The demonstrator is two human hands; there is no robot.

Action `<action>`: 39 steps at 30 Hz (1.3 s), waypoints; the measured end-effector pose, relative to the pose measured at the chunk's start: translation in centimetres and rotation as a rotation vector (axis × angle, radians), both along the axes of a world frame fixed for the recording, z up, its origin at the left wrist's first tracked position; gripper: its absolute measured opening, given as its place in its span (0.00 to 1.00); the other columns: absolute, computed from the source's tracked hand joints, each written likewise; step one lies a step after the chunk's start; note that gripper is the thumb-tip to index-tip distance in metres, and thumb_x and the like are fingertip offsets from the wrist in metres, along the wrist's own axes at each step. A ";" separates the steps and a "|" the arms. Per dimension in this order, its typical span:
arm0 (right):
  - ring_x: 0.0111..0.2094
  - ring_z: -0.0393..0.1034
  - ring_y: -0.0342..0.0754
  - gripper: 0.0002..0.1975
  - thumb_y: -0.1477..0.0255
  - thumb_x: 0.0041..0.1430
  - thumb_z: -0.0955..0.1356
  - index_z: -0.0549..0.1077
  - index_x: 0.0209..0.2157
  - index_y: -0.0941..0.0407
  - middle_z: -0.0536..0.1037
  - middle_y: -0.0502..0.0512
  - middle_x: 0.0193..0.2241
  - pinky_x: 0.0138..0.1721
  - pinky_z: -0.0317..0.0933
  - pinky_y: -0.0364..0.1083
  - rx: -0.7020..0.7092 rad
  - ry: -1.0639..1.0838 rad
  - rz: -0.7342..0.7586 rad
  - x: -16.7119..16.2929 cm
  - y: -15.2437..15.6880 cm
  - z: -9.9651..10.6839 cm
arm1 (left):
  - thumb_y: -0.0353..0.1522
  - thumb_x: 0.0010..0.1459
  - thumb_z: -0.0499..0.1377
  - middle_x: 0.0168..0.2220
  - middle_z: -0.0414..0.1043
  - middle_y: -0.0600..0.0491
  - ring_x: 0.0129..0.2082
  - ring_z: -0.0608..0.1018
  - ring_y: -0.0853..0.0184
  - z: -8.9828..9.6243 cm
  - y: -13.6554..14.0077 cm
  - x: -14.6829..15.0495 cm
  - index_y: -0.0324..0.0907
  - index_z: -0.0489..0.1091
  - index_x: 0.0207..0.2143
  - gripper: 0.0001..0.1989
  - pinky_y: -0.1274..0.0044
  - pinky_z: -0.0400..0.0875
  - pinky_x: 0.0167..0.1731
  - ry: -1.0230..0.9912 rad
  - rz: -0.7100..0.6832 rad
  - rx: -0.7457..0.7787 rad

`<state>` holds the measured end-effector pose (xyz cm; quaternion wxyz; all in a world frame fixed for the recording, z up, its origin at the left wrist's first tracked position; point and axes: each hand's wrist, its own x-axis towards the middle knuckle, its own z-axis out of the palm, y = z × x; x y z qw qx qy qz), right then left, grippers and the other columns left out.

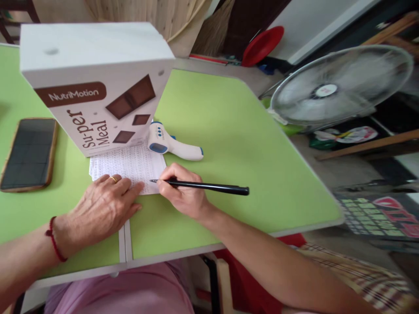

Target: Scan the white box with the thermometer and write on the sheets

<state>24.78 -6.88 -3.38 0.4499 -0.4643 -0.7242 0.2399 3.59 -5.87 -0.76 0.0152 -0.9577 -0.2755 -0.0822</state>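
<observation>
A black pen (209,186) is gripped in my right hand (183,192), its tip at the lower right part of a small sheet of paper (127,163). Dense handwriting covers much of that sheet. My left hand (106,203) lies flat, fingers stretched over the paper's lower edge. Against the paper's far side stands a tall white NutriMotion box (94,96), which hides part of the sheet. Just beyond my right hand, a white and blue infrared thermometer (176,146) rests on its side at the paper's right corner.
The green folding table (229,117) has a seam near my left wrist. A phone (29,152) lies at the left. Off the right edge stands a fan (327,89), with a red basin (263,46) behind it on the floor side.
</observation>
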 end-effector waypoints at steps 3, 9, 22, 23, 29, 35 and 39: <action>0.19 0.58 0.38 0.09 0.77 0.54 0.65 0.61 0.23 0.53 0.65 0.43 0.18 0.20 0.55 0.40 -0.013 -0.012 -0.004 0.0 0.0 0.1 | 0.33 0.61 0.58 0.31 0.69 0.51 0.30 0.73 0.60 -0.1 0.0 -0.1 0.38 0.67 0.47 0.13 0.69 0.67 0.27 0.002 -0.004 0.007; 0.17 0.57 0.38 0.09 0.76 0.54 0.65 0.61 0.23 0.53 0.65 0.43 0.17 0.18 0.53 0.40 -0.002 0.004 -0.025 -0.1 -0.1 0.1 | 0.33 0.61 0.58 0.32 0.70 0.51 0.30 0.73 0.61 -0.1 0.1 0.0 0.38 0.66 0.47 0.12 0.70 0.67 0.28 -0.004 -0.008 0.015; 0.18 0.56 0.38 0.09 0.76 0.54 0.64 0.60 0.23 0.53 0.64 0.43 0.17 0.19 0.53 0.39 0.012 -0.030 -0.062 -0.1 0.0 0.1 | 0.33 0.60 0.59 0.30 0.69 0.52 0.28 0.72 0.61 0.0 0.1 0.0 0.37 0.67 0.46 0.12 0.70 0.66 0.26 -0.020 -0.017 0.020; 0.18 0.56 0.38 0.09 0.76 0.54 0.65 0.60 0.23 0.53 0.64 0.43 0.17 0.19 0.53 0.40 0.004 -0.031 -0.056 -0.1 0.0 0.2 | 0.33 0.60 0.59 0.30 0.69 0.52 0.28 0.72 0.61 0.0 0.1 0.1 0.37 0.67 0.46 0.12 0.70 0.65 0.26 -0.017 -0.016 0.019; 0.17 0.55 0.38 0.09 0.75 0.53 0.65 0.60 0.22 0.53 0.64 0.43 0.17 0.19 0.52 0.40 -0.015 -0.021 -0.043 0.0 0.0 0.3 | 0.33 0.62 0.57 0.30 0.69 0.51 0.29 0.72 0.62 0.0 0.2 0.1 0.38 0.67 0.46 0.12 0.72 0.64 0.28 0.002 -0.009 0.015; 0.17 0.55 0.38 0.09 0.75 0.54 0.65 0.60 0.22 0.53 0.64 0.43 0.17 0.18 0.52 0.40 -0.012 0.002 -0.066 0.1 0.0 0.1 | 0.33 0.62 0.57 0.31 0.69 0.51 0.29 0.72 0.61 -0.1 0.2 -0.1 0.37 0.66 0.47 0.12 0.71 0.65 0.28 -0.012 -0.015 0.016; 0.16 0.55 0.37 0.10 0.75 0.54 0.65 0.61 0.22 0.53 0.64 0.43 0.17 0.17 0.51 0.40 0.006 0.017 -0.069 0.2 0.0 0.0 | 0.33 0.61 0.58 0.31 0.69 0.51 0.29 0.72 0.60 -0.1 0.2 -0.1 0.37 0.67 0.48 0.13 0.70 0.66 0.27 -0.017 -0.019 0.012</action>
